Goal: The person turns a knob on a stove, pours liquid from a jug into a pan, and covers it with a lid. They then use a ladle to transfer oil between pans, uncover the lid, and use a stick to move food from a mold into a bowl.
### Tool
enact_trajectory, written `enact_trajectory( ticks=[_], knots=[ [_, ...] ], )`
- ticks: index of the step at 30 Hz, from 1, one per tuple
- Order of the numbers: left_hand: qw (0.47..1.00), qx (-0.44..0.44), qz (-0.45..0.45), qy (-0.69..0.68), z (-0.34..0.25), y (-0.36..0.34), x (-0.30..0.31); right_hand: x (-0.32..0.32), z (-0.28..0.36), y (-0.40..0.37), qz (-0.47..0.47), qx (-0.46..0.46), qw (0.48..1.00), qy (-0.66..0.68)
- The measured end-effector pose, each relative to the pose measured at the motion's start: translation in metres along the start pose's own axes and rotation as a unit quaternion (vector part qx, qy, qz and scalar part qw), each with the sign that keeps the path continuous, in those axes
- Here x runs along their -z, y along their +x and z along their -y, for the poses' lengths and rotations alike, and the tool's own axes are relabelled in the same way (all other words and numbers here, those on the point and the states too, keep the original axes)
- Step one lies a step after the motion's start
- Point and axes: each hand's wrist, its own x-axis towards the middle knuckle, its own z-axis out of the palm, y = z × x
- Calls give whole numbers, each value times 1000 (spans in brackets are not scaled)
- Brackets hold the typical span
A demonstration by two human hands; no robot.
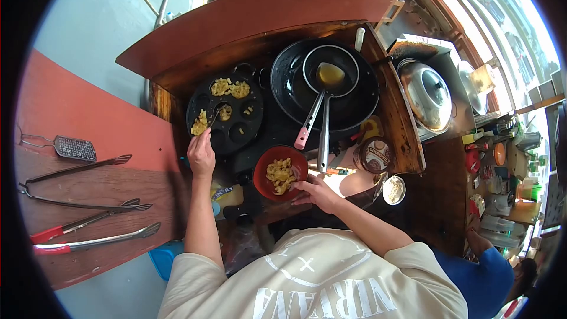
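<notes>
My left hand (201, 155) pinches a thin metal utensil (214, 120), its tip in a cavity of a dark round pan with several moulded hollows (253, 123). The tip's shape is too small to make out. Yellow, chunky food fills some hollows and heaps over the rim of others, with a heap (199, 123) just beside my fingers. In my right hand (318, 194) is the side of a red bowl (258, 172), thumb over its rim. More yellow chunks (280, 175) lie inside the bowl.
A black wok (283, 103) holds a strainer (358, 77) and a pink-handled ladle (302, 137). A brown-labelled jar (376, 155) stands to the right. Tongs (106, 239) and a grater (74, 147) lie on the left board. A person's blue sleeve (481, 277) shows at lower right.
</notes>
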Motion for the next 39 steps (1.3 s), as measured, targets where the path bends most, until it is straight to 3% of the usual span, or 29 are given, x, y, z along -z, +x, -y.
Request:
enact_trajectory(
  ticks=[6,9,11,12,14,15,17,24,26,33,36,39],
  knots=[
    [999,30,-1,-29,7,1,2,-2,1,1,-4,-5,1000,2],
    [997,56,-50,-32,18,-7,-4,-2,0,3,0,0,1000,7],
    [961,242,-33,-130,19,-9,-9,-3,-1,6,4,5,1000,12],
    [961,242,-32,-130,18,-9,-9,-3,-2,7,3,6,1000,13],
    [909,348,-42,-227,17,-9,-10,-5,1,8,1,6,1000,13],
    [908,349,-43,-227,16,-11,-9,-8,3,7,-2,10,1000,11],
    [837,447,-36,-313,9,-15,-4,-10,7,9,-6,14,1000,9],
    [729,543,-54,-414,0,-8,-7,-26,22,20,-12,42,999,20],
    [662,599,-70,-445,7,-4,-8,-34,27,26,-15,54,998,27],
    [616,611,-93,-488,10,1,7,-58,43,50,-20,72,996,42],
    [631,587,-89,-499,-7,1,30,-64,47,57,-13,81,995,47],
    [705,512,-45,-488,-39,-2,63,-68,48,67,-4,84,995,56]
  ],
)
